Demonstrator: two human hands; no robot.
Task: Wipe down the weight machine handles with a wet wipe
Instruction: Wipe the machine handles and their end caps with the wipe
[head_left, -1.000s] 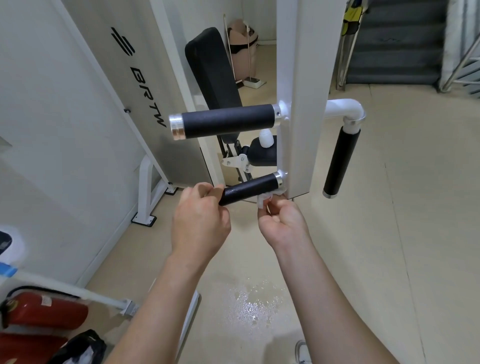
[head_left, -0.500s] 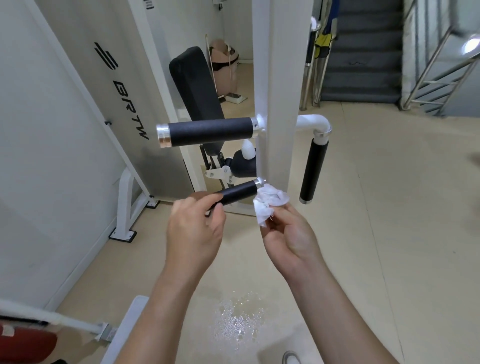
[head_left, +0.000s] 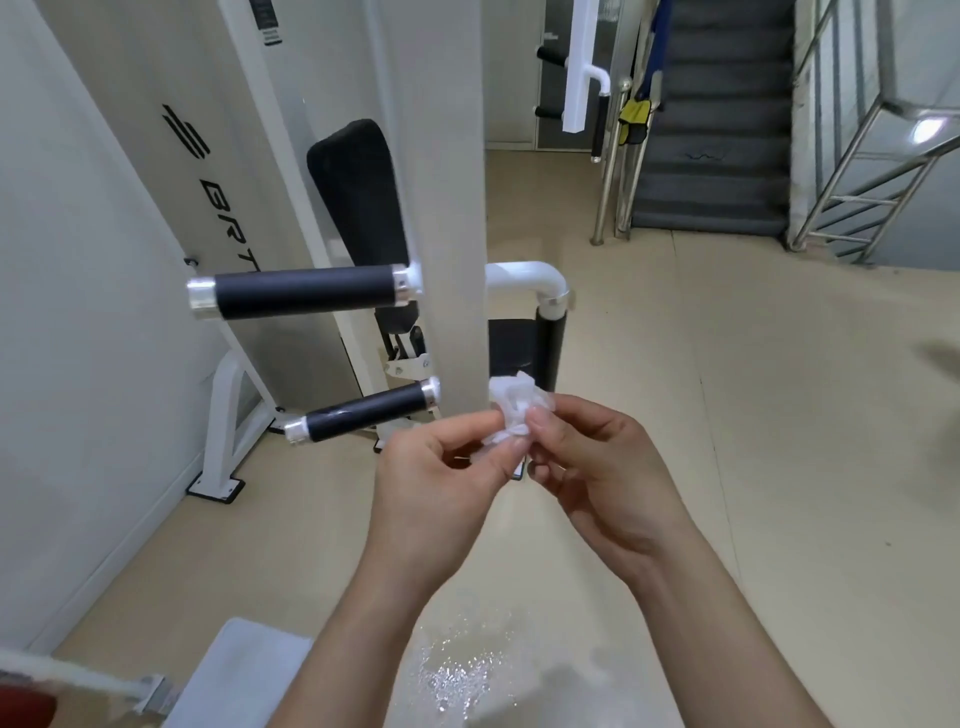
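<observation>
A crumpled white wet wipe (head_left: 511, 408) sits between both hands, in front of the white machine post (head_left: 447, 208). My left hand (head_left: 441, 483) pinches its lower edge with thumb and forefinger. My right hand (head_left: 592, 462) pinches it from the right. Three black foam handles stick out from the post: an upper horizontal handle (head_left: 304, 290), a lower horizontal handle (head_left: 363, 412) with a wet sheen, and a vertical handle (head_left: 550, 353) on the right, partly hidden by the wipe. Neither hand touches a handle.
The machine's white weight-stack cover (head_left: 208, 171) and black back pad (head_left: 358, 192) stand to the left. A wet patch (head_left: 457, 675) glistens on the beige floor below my arms. A staircase (head_left: 711, 130) with steel railings rises at the back right. A second white arm (head_left: 584, 67) hangs behind.
My left hand let go of the lower handle's end and moved right to the wipe. Both hands now hold the wipe away from the handle. The view tilted upward.
</observation>
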